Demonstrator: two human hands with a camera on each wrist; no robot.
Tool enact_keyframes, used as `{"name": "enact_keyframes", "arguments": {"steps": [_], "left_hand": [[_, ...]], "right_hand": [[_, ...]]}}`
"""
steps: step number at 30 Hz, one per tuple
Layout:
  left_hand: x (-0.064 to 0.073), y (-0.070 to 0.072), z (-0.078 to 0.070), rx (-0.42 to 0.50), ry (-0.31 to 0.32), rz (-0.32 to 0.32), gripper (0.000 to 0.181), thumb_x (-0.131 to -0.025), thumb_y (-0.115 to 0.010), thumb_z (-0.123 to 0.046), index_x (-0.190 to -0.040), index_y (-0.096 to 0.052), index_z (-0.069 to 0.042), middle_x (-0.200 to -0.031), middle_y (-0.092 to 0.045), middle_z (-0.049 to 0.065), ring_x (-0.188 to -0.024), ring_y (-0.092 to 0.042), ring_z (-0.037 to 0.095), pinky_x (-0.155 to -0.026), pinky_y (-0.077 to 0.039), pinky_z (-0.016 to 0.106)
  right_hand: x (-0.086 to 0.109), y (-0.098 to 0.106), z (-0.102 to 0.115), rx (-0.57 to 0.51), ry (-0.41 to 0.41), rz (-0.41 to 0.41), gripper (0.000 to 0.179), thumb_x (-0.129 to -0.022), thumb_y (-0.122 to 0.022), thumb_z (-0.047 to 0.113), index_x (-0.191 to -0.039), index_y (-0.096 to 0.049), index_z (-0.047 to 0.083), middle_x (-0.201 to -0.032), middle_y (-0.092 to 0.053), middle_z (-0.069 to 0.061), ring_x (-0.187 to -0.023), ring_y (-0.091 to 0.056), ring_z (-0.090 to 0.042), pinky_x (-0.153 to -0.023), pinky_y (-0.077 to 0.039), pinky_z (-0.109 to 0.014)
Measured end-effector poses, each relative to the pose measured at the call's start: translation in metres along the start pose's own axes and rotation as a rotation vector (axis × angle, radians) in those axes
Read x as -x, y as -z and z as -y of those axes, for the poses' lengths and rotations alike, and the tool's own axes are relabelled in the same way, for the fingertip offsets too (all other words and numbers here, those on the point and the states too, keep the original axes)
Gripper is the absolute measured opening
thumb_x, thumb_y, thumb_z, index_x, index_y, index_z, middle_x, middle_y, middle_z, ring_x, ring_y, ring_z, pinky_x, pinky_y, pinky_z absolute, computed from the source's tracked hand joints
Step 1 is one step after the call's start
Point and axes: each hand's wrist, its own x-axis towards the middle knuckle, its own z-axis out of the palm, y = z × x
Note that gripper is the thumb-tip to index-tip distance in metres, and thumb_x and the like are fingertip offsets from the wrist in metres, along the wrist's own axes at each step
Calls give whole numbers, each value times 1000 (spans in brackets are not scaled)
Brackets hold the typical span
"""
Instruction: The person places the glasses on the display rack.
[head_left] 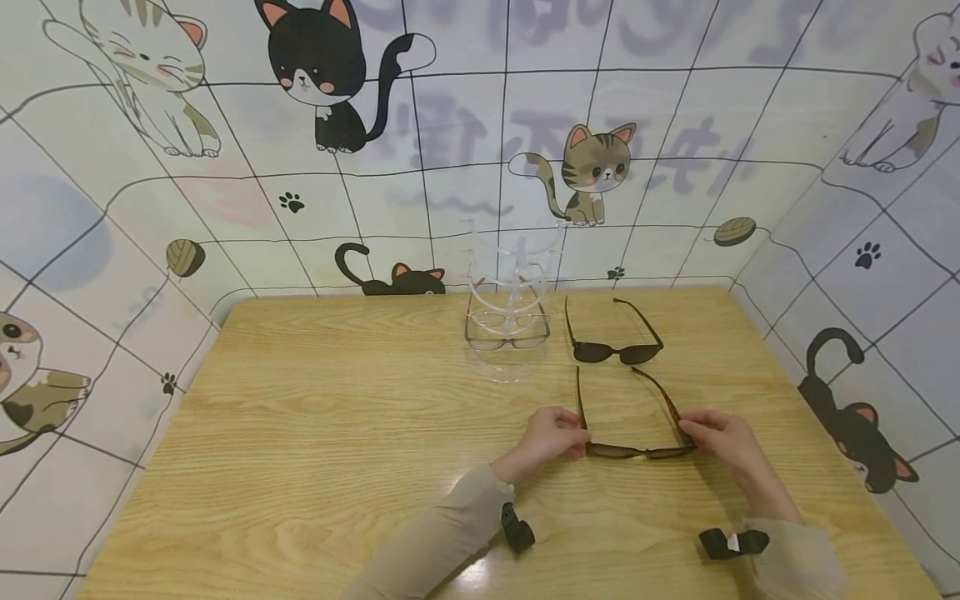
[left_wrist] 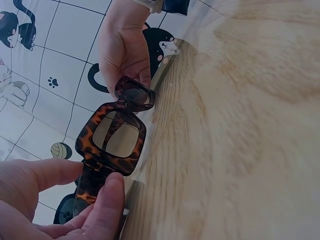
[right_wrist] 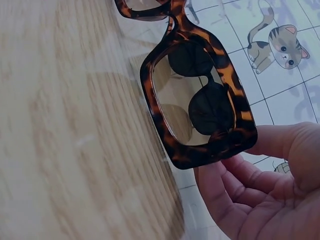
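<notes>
Tortoiseshell sunglasses (head_left: 617, 452) with thick square frames and brown-tinted lenses are between my two hands, temples unfolded and pointing away from me. My left hand (head_left: 551, 433) pinches the left hinge corner between thumb and fingers. At the other corner, my right hand (head_left: 723, 437) pinches the right hinge with thumb and fingertips. The left wrist view shows the mottled front (left_wrist: 111, 135) close up, with the right hand (left_wrist: 125, 47) at its far end. Through a lens in the right wrist view, black sunglasses (right_wrist: 212, 107) are visible behind.
Just beyond lie those black sunglasses (head_left: 617, 353), temples unfolded. Left of them stands a clear tiered display rack (head_left: 513, 292) bearing thin-framed eyeglasses (head_left: 507, 342). The wooden table (head_left: 315, 417) meets walls covered with cat-patterned sheeting (head_left: 465, 192).
</notes>
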Motion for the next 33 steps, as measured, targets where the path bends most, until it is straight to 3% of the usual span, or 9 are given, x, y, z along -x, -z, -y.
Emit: {"name": "enact_keyframes", "arguments": {"steps": [4,11,23,33], "left_hand": [[1,3,1,14,-19,19,26,-84,-67,-3,-107,-60,6,-81,-68,11,-66,-66,18,-61,-56,28],[4,11,-2,33,-45,40,32,-85,-67,-6,-113,-59,7,-85,-69,11,-68,-67,18,-65,-57,30],[17,21,-20,97,-49,43,31,-84,-68,-6,-112,-60,6,-83,-69,11,-65,-64,12,-72,-57,37],[26,32,-36,132,-97,43,32,-85,-67,-6,-113,-59,7,-82,-67,8,-63,-61,11,-75,-56,42]], "right_hand": [[4,0,2,-20,-2,11,49,-94,-58,26,-120,-52,-16,-102,-63,-5,-78,-52,4,-68,-50,-22],[10,1,7,-32,-12,39,55,-95,-55,32,-125,-49,-14,-113,-60,-17,-81,-53,7,-71,-52,-21],[21,3,22,-171,40,39,52,-95,-55,29,-123,-48,-14,-95,-60,15,-84,-56,6,-72,-51,-19],[24,6,37,-277,98,39,34,-95,-57,29,-114,-58,1,-95,-61,19,-89,-56,4,-74,-50,-18]]}}
